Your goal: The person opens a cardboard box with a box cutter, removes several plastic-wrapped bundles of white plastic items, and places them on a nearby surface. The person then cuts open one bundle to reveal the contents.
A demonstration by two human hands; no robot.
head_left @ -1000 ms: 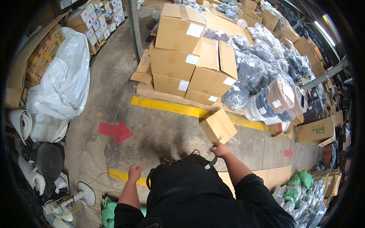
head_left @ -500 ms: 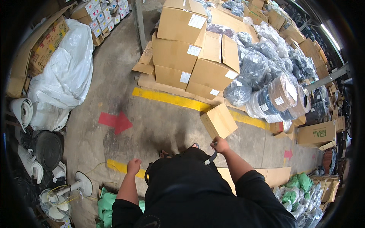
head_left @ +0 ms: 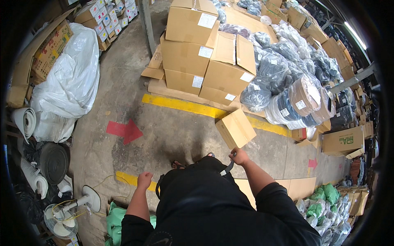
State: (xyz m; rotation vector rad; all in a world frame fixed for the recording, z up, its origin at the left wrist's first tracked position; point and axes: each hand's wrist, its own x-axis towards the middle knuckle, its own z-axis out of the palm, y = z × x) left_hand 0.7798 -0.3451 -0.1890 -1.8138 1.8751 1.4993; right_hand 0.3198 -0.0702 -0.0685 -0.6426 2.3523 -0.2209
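My right hand [head_left: 239, 156] is closed around the upper end of a dark strap [head_left: 228, 168], with a pale patch near its lower end by my waist. Just beyond that hand, a small closed cardboard box [head_left: 235, 128] sits at an angle on the floor. My left hand [head_left: 144, 180] hangs at my side in a loose fist, and nothing shows sticking out of it. Another dark strap [head_left: 159, 187] loops at my left hip, apart from that hand.
Ahead, large cartons [head_left: 186, 59] are stacked behind a yellow floor line [head_left: 180, 104], beside clear-bagged dark goods [head_left: 271, 69]. To the left are white plastic sheeting [head_left: 67, 78], a black roll [head_left: 54, 163] and a fan [head_left: 60, 221]. Green bags [head_left: 117, 223] lie low left; flat cardboard [head_left: 301, 188] lies right.
The view has shifted slightly, so the stacked cartons sit a little further left. Both hands keep nearly the same pose, the right still on the strap.
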